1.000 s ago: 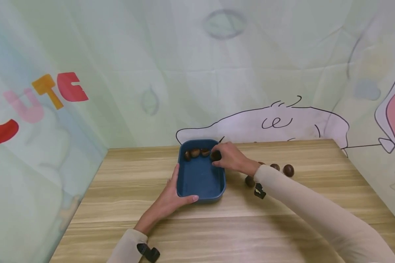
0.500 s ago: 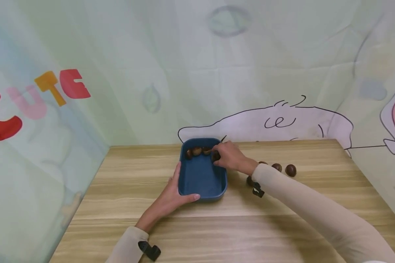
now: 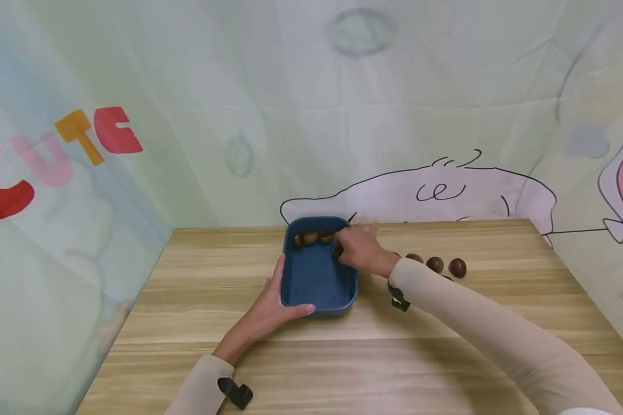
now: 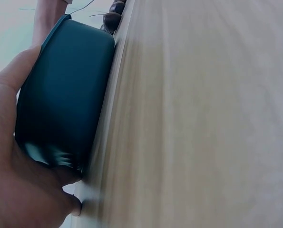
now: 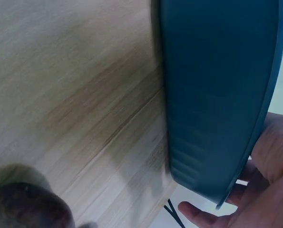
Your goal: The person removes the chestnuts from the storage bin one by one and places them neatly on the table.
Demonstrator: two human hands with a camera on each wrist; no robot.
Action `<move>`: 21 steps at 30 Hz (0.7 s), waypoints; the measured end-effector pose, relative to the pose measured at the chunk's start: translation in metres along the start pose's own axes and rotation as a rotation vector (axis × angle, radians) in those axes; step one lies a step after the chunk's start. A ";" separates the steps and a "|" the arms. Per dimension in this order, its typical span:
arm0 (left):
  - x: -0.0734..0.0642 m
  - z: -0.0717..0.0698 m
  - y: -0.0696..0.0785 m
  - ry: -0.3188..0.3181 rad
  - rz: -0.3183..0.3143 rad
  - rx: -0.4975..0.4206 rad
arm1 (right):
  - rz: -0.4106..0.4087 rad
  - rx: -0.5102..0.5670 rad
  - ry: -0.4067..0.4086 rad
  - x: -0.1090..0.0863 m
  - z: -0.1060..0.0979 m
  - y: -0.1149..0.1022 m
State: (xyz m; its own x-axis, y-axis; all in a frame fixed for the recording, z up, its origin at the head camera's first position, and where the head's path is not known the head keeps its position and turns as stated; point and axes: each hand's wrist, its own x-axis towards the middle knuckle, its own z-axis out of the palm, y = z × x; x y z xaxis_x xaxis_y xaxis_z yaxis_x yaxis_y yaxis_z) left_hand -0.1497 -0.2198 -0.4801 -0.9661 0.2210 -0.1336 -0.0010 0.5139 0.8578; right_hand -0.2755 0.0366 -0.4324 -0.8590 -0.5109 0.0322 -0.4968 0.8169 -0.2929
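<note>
- The blue tray stands on the wooden table; three chestnuts lie in it along the far wall, from eleven to twelve o'clock.
- The left hand braces the tray's seven o'clock corner, straight fingers along the side, thumb at the near rim; the right hand, at one o'clock, bends its fingers round a dark chestnut, the fingertips partly hidden.
- Loose chestnuts sit at three o'clock.
- The nuts look light, hard, smooth; likely to roll, best pinched across their widest sides; the tray seems stiff, easily slid, best steadied at a corner.
</note>
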 end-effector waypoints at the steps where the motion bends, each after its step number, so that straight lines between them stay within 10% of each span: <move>1: 0.000 0.000 0.000 0.000 -0.001 0.003 | -0.005 -0.001 0.008 0.000 -0.001 0.000; 21: 0.000 0.001 -0.001 0.005 -0.008 0.006 | -0.142 0.030 0.140 -0.036 -0.025 -0.018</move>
State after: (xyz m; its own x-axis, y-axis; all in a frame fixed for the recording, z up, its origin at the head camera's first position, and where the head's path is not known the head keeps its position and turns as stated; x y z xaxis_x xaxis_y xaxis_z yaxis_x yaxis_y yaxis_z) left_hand -0.1500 -0.2194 -0.4809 -0.9672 0.2132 -0.1379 -0.0068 0.5209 0.8536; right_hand -0.2387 0.0471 -0.4048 -0.7905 -0.5764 0.2073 -0.6120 0.7299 -0.3044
